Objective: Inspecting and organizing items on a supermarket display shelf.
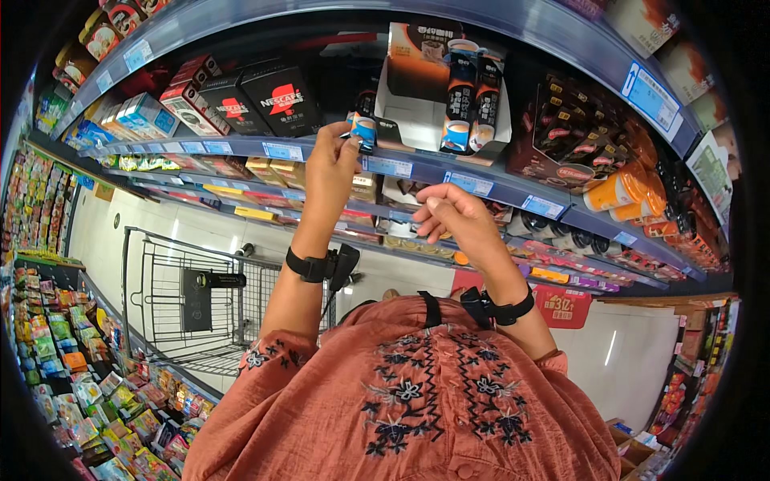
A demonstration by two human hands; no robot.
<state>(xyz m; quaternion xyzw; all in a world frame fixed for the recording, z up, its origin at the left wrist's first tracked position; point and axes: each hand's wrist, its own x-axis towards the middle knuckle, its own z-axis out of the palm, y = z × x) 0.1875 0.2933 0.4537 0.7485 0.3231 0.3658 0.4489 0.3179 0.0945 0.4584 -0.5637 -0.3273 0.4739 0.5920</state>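
My left hand pinches the lower end of a dark coffee stick packet at the shelf's front edge. That end of the packet is blue with a cup printed on it. Just right of it stands an open cardboard display box, with a few similar stick packets leaning at its right side. My right hand hovers in front of the shelf edge, below the box, fingers loosely curled and apart with nothing in them.
Black Nescafé boxes stand left on the shelf. To the right are a carton of dark sachets and orange-wrapped cups. A metal shopping cart holding a black box and a dark cylinder stands at lower left, near packaged snacks.
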